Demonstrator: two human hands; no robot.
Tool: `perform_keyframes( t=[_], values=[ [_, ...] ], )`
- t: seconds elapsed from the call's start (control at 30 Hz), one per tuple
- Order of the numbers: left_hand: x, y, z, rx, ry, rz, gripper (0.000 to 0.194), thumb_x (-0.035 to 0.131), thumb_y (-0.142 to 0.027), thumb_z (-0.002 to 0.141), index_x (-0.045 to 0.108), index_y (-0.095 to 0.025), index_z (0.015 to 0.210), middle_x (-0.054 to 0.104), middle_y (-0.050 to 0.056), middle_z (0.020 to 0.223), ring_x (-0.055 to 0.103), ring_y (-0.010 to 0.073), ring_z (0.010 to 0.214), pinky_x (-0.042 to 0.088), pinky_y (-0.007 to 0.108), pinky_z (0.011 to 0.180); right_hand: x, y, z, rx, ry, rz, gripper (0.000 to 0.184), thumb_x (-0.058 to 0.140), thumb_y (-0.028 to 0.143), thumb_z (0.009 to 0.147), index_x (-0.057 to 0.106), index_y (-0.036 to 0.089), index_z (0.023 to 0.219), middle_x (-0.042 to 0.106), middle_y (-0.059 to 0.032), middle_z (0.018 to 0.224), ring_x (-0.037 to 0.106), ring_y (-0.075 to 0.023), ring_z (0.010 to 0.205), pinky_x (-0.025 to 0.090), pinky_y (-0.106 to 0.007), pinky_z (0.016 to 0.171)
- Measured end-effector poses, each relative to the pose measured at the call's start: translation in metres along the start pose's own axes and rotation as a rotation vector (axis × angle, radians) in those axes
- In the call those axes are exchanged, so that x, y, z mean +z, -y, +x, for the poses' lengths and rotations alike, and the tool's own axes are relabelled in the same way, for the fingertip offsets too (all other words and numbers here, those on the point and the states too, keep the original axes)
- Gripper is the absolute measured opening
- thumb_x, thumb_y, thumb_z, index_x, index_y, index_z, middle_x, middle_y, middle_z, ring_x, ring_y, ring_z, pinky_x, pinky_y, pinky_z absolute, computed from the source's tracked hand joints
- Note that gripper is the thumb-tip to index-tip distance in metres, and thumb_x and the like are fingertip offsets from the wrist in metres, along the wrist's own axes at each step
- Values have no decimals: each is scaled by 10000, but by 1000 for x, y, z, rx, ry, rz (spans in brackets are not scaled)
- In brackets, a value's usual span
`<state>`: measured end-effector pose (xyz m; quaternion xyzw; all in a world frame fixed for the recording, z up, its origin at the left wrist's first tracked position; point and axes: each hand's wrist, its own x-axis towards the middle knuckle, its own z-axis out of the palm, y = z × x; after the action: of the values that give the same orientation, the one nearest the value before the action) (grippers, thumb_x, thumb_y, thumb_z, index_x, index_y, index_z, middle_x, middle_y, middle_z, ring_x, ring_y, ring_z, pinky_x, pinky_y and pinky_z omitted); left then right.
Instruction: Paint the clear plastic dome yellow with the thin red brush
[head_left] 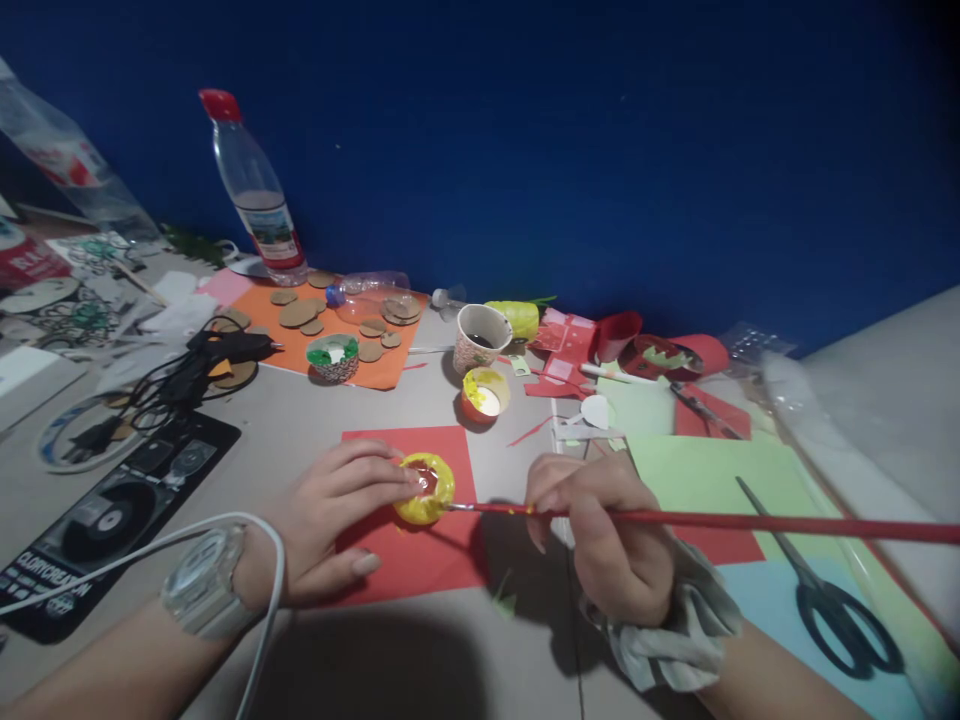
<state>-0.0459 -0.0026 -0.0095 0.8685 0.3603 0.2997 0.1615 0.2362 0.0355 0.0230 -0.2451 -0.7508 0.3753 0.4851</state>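
Observation:
In my right hand (607, 530) is a long red paintbrush (720, 518), pinched near its front end. Its tip touches the right edge of a small round piece (442, 480), painted yellow around a reddish-brown centre. My left hand (341, 510) has its fingers stretched out, with fingertips resting on the left side of that piece and the thumb apart. Under the piece lies a red paper sheet (457, 560). Just beyond it stands a small cup of yellow and white paint (491, 400), and behind that a patterned paper cup (469, 352) holding dark liquid.
A white cable (264, 620) loops over my left wrist. Black scissors (840, 610) lie on coloured paper at right. A red-capped bottle (259, 200), a green-rimmed paint cup (337, 368) and cardboard discs (300, 313) stand or lie at back left. A blue partition (525, 140) rises behind.

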Motion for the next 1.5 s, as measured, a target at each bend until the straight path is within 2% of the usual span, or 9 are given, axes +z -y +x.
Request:
perform_keyframes(
  t=[0.1, 0.3, 0.4, 0.53, 0.7, 0.83, 1.0, 1.1, 1.5],
  values=[
    [0, 0, 0, -6, 4, 0, 554, 277, -612, 1006, 528, -253, 1346, 629, 58, 1259, 464, 248, 1269, 339, 395, 1126, -2, 6, 4, -96, 128, -22, 170, 411, 181, 987, 540, 236, 891, 571, 3, 649, 562, -152, 555, 466, -312, 552],
    [-1, 1, -1, -4, 14, -12, 562, 298, -613, 1001, 539, -240, 1344, 637, 71, 1254, 471, 265, 1265, 362, 423, 1118, -4, 13, 8, -122, 128, -3, 158, 437, 133, 954, 551, 243, 952, 577, -1, 682, 587, -163, 598, 490, -318, 579],
    [-2, 0, 0, -9, 25, 4, 558, 309, -607, 1001, 554, -236, 1337, 643, 77, 1257, 489, 269, 1260, 376, 436, 1114, -3, 17, 11, -78, 177, -93, 163, 448, 129, 942, 541, 238, 865, 591, -5, 641, 578, -165, 576, 476, -307, 549],
    [-1, -1, 0, -13, 11, -1, 550, 303, -596, 1007, 560, -228, 1324, 650, 82, 1243, 495, 268, 1250, 381, 437, 1110, -3, 19, 11, -76, 117, -121, 174, 434, 127, 944, 537, 236, 856, 572, -3, 633, 561, -160, 554, 474, -317, 552],
    [0, 1, -1, -5, 8, -11, 540, 298, -597, 1007, 548, -242, 1330, 641, 67, 1255, 472, 260, 1263, 365, 420, 1115, -3, 20, 8, -58, 191, -121, 147, 460, 131, 940, 527, 239, 866, 588, -2, 646, 573, -160, 580, 474, -307, 551],
    [0, 2, -2, -15, 20, -5, 548, 325, -602, 998, 561, -233, 1327, 645, 81, 1244, 487, 274, 1248, 375, 445, 1112, -3, 21, 9, -83, 137, -72, 169, 434, 115, 949, 537, 243, 908, 574, 1, 661, 579, -159, 592, 484, -309, 568],
    [0, 1, -1, -10, 27, 4, 558, 314, -607, 999, 566, -236, 1330, 649, 80, 1245, 487, 273, 1258, 389, 447, 1113, -4, 26, 12, -26, 201, -187, 172, 455, 129, 940, 516, 230, 814, 572, -2, 626, 554, -158, 554, 450, -304, 527],
    [0, 1, -1, -11, 20, 11, 554, 314, -604, 1003, 564, -235, 1331, 649, 77, 1248, 486, 275, 1262, 388, 446, 1113, -5, 26, 11, -25, 145, -182, 158, 444, 123, 948, 519, 234, 865, 568, 1, 663, 565, -155, 581, 461, -306, 554],
    [0, 2, 0, 32, 11, 10, 519, 318, -566, 1015, 534, -235, 1352, 640, 63, 1255, 460, 258, 1257, 356, 405, 1113, -4, 27, 10, -31, 206, -204, 148, 448, 117, 946, 469, 244, 873, 559, 14, 674, 547, -148, 604, 445, -291, 573]
  ],
)
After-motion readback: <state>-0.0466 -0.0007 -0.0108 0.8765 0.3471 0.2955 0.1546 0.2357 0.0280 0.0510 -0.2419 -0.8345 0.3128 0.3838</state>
